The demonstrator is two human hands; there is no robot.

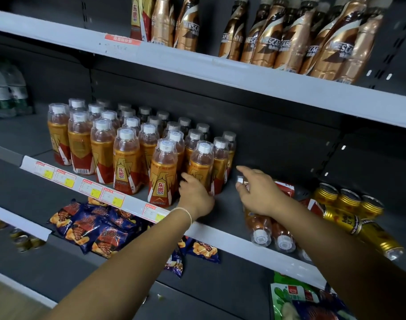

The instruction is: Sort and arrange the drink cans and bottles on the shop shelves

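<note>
- Toppling is the main worry. The left hand [195,196] grips the lower part of the front bottle [200,167] at the corner of the tightly packed energy-drink block [128,146], and a sideways shove there could knock its neighbours over.
- The right hand [261,195] clasps a second bottle [240,180] on its side, white cap poking past the fingers. A slack hold could drop it onto the fallen bottles [262,227] beneath, whose caps lie right at the shelf lip, and send one off.
- Fallen gold cans [377,241] near the same edge could roll if bumped.
- Middle shelf [227,204]: dark grey board with a white front rail carrying price tags [91,189]. Nescafé bottles [289,42] stand above, crisp packets [93,227] lie below.
</note>
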